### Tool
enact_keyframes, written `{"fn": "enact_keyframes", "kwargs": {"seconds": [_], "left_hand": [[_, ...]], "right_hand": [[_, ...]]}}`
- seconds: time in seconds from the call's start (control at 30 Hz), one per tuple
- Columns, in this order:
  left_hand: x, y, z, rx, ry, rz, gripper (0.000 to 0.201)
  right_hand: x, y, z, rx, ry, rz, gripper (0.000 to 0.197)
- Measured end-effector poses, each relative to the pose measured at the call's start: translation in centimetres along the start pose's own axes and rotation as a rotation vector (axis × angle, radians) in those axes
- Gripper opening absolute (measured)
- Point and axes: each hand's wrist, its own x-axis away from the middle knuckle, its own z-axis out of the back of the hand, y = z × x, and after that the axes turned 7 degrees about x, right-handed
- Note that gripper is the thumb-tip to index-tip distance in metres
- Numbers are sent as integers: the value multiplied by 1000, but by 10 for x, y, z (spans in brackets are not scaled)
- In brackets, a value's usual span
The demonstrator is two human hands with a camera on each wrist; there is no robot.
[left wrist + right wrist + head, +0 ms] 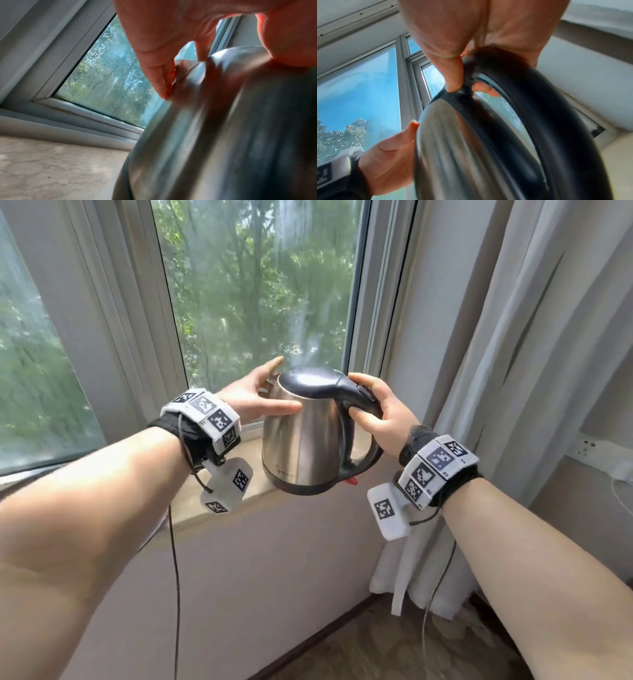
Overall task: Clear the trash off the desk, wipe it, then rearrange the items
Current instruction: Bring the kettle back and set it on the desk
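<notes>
A stainless steel kettle (305, 440) with a black lid and a black handle (363, 460) is upright at the front edge of the stone window sill (219, 508). I cannot tell whether its base rests on the sill. My right hand (358, 397) grips the top of the handle, thumb on top and fingers curled under. My left hand (277, 386) touches the kettle's left side with straight fingers, thumb along the steel body and fingers by the spout. The left wrist view shows the steel body (223, 135) close up. In the right wrist view the handle (556, 121) runs under my right hand (462, 54).
The window glass (260, 285) and its frame stand right behind the kettle. A grey curtain (513, 371) hangs at the right. A white wall socket (596, 446) with a cable is on the wall beyond it. Wood floor (376, 645) lies below.
</notes>
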Motion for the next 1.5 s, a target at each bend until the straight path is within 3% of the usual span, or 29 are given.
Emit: {"fn": "enact_keyframes", "kwargs": {"seconds": [0.1, 0.2, 0.47, 0.57, 0.97, 1.23, 1.5], "left_hand": [[31, 22, -27, -15, -31, -32, 93], [61, 37, -62, 34, -27, -32, 105], [134, 71, -154, 46, -26, -20, 82], [163, 87, -180, 25, -36, -17, 83], [243, 138, -287, 39, -223, -111, 76], [270, 207, -390, -33, -368, -221, 72], [260, 284, -546, -48, -518, -306, 74]], "right_hand": [[32, -3, 27, 5, -1, 17, 49], [71, -2, 54, 9, -15, 15, 48], [182, 1, 118, 10, -43, -19, 47], [219, -2, 139, 19, -36, -52, 48], [382, -29, 218, 123, 84, -252, 48], [479, -22, 307, 224, 200, -379, 48], [573, 32, 429, 324, 243, -512, 50]]}}
